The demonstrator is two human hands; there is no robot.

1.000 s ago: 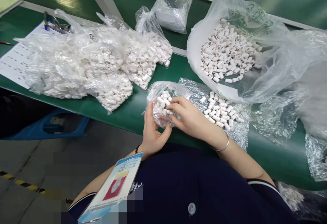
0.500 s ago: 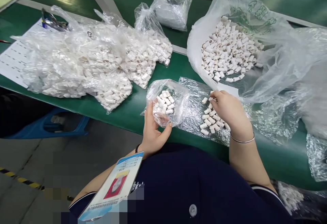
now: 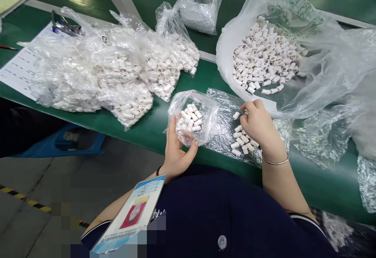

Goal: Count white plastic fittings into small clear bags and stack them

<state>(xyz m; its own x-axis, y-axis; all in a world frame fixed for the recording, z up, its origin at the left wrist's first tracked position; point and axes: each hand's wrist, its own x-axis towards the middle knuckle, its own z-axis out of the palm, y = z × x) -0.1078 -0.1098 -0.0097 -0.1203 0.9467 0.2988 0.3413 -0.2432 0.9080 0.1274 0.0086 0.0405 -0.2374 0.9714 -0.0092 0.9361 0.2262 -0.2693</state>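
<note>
White tubes [image 3: 240, 140] lie beside the right hand [image 3: 258, 124], fingers narrowed, grip unverifiable. The left hand [image 3: 177, 154] holds the clear bag [image 3: 210, 113] with spread fingers; slackening could spill its contents.

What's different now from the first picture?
The right hand moved away from the small clear plastic bag, rightward to the loose white tubes; I can't tell if it grips one. The left hand stayed at the small bag.
</note>
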